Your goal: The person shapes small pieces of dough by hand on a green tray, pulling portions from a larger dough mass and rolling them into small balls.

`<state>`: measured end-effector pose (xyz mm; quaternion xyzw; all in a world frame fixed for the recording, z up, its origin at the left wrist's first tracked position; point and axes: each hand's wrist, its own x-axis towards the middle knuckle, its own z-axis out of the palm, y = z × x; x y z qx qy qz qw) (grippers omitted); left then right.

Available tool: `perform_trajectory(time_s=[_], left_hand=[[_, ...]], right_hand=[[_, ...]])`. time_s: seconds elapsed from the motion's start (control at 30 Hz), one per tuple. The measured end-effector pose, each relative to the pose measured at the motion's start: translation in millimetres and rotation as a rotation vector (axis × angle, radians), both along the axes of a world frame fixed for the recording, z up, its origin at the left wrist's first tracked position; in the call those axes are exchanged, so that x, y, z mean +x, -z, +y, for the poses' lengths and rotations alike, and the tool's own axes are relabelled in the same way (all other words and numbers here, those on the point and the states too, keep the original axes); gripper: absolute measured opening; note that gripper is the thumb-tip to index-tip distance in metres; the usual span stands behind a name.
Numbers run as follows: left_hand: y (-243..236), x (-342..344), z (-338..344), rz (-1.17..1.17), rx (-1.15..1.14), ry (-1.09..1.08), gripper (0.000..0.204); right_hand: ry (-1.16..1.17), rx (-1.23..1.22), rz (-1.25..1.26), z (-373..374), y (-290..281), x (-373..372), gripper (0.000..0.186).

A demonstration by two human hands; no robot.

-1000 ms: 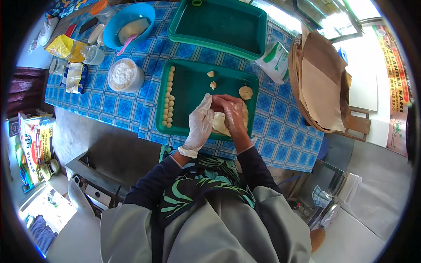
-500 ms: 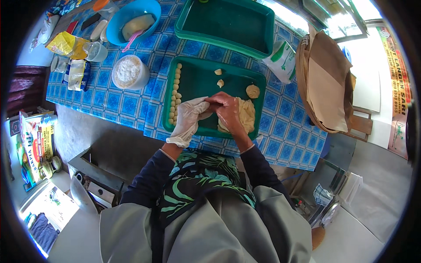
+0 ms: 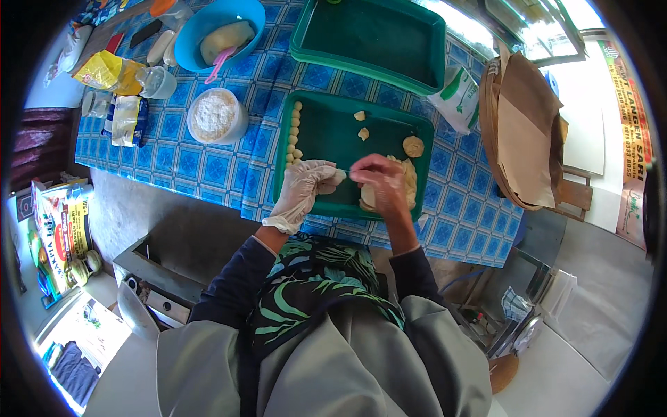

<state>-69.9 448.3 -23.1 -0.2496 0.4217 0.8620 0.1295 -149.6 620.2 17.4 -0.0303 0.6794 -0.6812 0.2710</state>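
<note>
One gloved left hand (image 3: 304,189), fingers curled, just apart from bare right hand (image 3: 386,182), fingers bent; contents of either grip unclear. Large dough mass (image 3: 413,178) partly beneath right hand, in green tray (image 3: 326,132); small dough balls (image 3: 294,131) beyond left hand.

It's bright in here by the window (image 3: 536,33), beyond the blue-checked table (image 3: 455,226); dark red cloth (image 3: 48,142) hangs at the left.
</note>
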Motion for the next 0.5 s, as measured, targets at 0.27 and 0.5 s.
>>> perform_trajectory(time_s=[0.27, 0.5], left_hand=[[-21.1, -13.1, -11.1, -0.03, 0.15, -0.169, 0.025], [-22.6, -13.2, -17.7, 0.095, -0.21, -0.054, 0.019]], right_hand=[[0.027, 0.995, 0.741, 77.1, 47.8, 3.6, 0.011], [0.19, 0.803, 0.75, 34.3, 25.5, 13.5, 0.019]])
